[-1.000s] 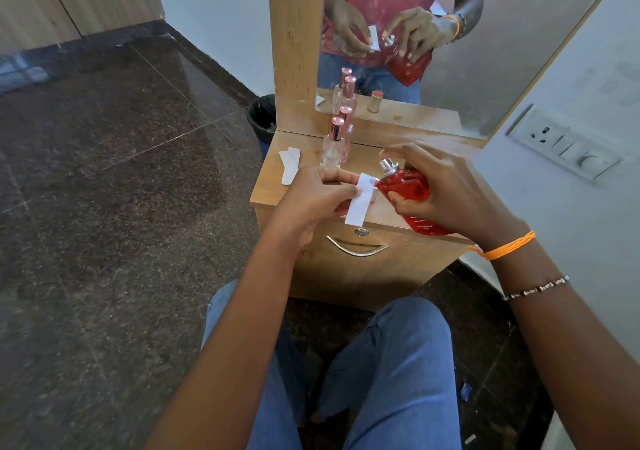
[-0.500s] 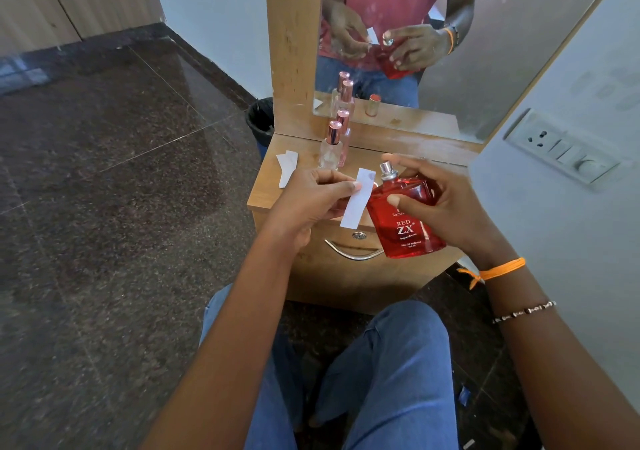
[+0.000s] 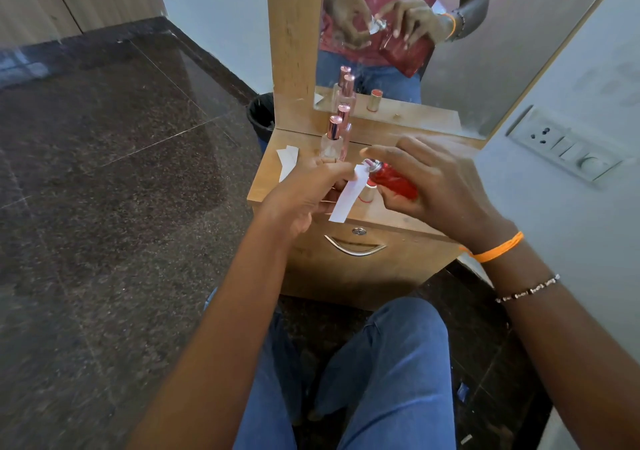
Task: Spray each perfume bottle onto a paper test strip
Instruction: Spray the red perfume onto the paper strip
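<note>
So the right hand (image 3: pixel 440 190) had the red perfume bottle (image 3: pixel 394 181) wrapped in its fingers, tipped over sideways so the silver nozzle (image 3: pixel 372 164) pointed left, with the index finger stretched out over the top of it. The left hand (image 3: pixel 304 196) was pinching a white paper strip (image 3: pixel 348 195) near its upper end, and the top of the strip sat right next to the nozzle, pretty much touching it. Both were held just above the front of the little wooden dresser (image 3: pixel 408 219).

On the dresser top, two clear bottles with pink caps (image 3: pixel 334 138) stood back by the mirror (image 3: pixel 433 51), one right behind the other. A few spare paper strips (image 3: pixel 287 160) lay to their left. A small gold cap (image 3: pixel 366 193) stood on the wood just below the red bottle, partly hidden behind the strip. Orange thread (image 3: pixel 498 249) and a beaded bracelet (image 3: pixel 528 290) were on the right wrist.
</note>
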A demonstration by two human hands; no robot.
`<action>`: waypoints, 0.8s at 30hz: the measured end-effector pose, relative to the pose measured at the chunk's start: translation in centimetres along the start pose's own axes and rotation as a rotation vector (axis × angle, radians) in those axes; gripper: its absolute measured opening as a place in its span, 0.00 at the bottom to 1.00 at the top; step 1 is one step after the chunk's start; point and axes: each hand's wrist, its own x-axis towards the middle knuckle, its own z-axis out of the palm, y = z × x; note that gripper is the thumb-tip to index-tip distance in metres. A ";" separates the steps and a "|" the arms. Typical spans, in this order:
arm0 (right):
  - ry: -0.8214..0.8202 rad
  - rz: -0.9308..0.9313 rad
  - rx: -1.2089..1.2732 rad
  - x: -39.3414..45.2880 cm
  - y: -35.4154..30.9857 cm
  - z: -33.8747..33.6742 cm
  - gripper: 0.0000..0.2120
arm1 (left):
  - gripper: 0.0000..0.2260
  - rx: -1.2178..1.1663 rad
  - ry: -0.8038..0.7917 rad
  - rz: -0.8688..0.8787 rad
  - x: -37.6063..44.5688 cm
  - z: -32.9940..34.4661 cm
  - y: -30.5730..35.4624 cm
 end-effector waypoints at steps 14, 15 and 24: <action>-0.169 -0.301 -0.233 1.6 1.8 -1.2 0.14 | 0.07 -0.073 -0.042 -0.028 -0.1 -0.5 -0.2; -0.170 -0.303 -0.226 1.6 1.8 -1.3 0.15 | 0.08 -0.068 -0.044 -0.031 -0.1 -0.5 -0.2; -0.157 -0.355 -0.237 1.8 1.4 -1.4 0.12 | 0.09 -0.040 -0.050 -0.046 0.1 0.1 -0.5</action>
